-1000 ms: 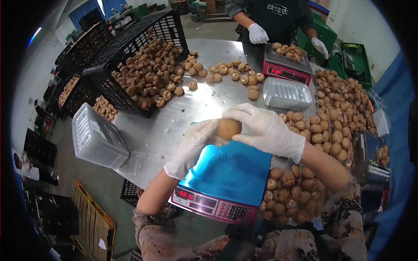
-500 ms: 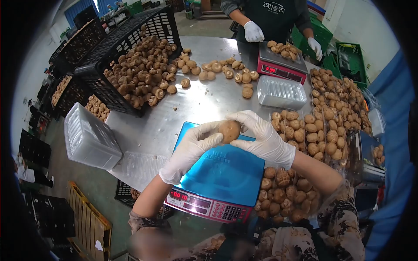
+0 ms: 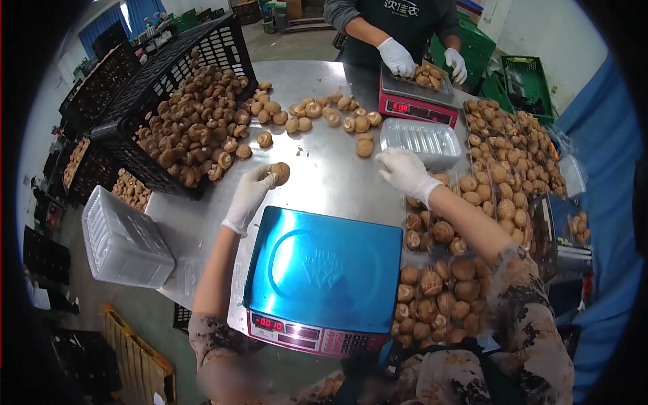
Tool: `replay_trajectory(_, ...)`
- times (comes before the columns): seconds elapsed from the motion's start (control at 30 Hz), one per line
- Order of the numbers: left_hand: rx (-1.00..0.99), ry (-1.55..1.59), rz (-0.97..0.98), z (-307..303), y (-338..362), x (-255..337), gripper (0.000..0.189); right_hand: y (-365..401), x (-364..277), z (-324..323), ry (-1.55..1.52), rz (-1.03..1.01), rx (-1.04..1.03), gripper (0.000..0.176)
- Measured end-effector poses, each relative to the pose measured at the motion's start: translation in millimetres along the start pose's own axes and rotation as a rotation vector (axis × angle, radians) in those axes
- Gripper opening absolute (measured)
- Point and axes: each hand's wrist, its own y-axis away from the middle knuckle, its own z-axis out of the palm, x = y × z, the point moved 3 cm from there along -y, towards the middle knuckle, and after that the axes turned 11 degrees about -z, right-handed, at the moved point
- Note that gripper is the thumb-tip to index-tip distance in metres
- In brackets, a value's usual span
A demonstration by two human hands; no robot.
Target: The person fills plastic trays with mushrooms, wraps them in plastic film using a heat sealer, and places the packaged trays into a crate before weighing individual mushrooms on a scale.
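Observation:
A single brown mushroom (image 3: pixel 281 173) is pinched in the fingertips of my white-gloved left hand (image 3: pixel 248 199), above the metal table beyond the scale. My right hand (image 3: pixel 408 174), gloved too, hovers at the near left corner of a stack of clear plastic trays (image 3: pixel 422 142), with thumb and fingers apart and nothing in them. Between my forearms sits a digital scale (image 3: pixel 324 266) with a bare blue platform; its red display reads -0.010. Loose mushrooms (image 3: pixel 297 123) trail across the table ahead of both hands.
A tipped black crate (image 3: pixel 111 131) spills mushrooms at left, with stacked clear trays (image 3: pixel 125 236) below it. Filled mushroom trays (image 3: pixel 439 300) line the right. Across the table, a person's gloved hand (image 3: pixel 397 57) touches mushrooms on a red scale (image 3: pixel 412 108).
My hands have parted from over the blue scale. The left carried the mushroom forward and left; the right let go of it and moved toward the clear trays. The other person's hand lowered to the red scale.

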Motion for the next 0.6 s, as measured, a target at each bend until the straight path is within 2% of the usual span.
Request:
replay_trajectory(0.1, -0.07, -0.148, -0.107, 3.5, -35.1, -22.4, 0.032, -32.9, 19.2, 22.9, 0.256, -0.044, -0.059, 0.021)
replay_trajectory(0.17, -0.088, -0.248, -0.097, 5.8, -54.8, -39.0, 0.033, -55.0, 28.5, 42.5, 0.368, -0.076, -0.084, 0.019)
replay_trajectory(0.3, -0.148, -0.343, -0.151, 9.9, -90.3, -94.3, 0.03, -81.7, 44.2, 77.3, 0.499, -0.059, -0.114, 0.021)
replay_trajectory(0.33, -0.155, -0.212, -0.199, 11.1, -81.1, -83.5, 0.035, -84.3, 47.6, 83.5, 0.515, -0.048, -0.147, 0.025)
replay_trajectory(0.4, 0.0, -0.356, -0.092, 4.4, -78.7, -85.1, 0.04, -88.1, 56.9, 97.2, 0.515, -0.037, -0.202, 0.028)
replay_trajectory(0.43, 0.077, -0.424, -0.042, 1.4, -78.3, -84.0, 0.043, -89.4, 61.2, 97.7, 0.479, -0.039, -0.203, 0.03)
replay_trajectory(0.47, 0.105, -0.496, -0.116, -0.7, -61.2, -59.2, 0.05, -90.0, 64.5, 96.7, 0.444, -0.045, -0.207, 0.033)
replay_trajectory(0.5, 0.146, -0.509, -0.086, -3.6, -56.6, -49.8, 0.049, -89.0, 66.0, 97.5, 0.406, -0.05, -0.215, 0.037)
replay_trajectory(0.6, 0.249, -0.525, 0.038, -6.8, -48.4, -34.5, 0.047, -71.0, 46.0, 52.5, -0.302, 0.043, 0.203, 0.047)
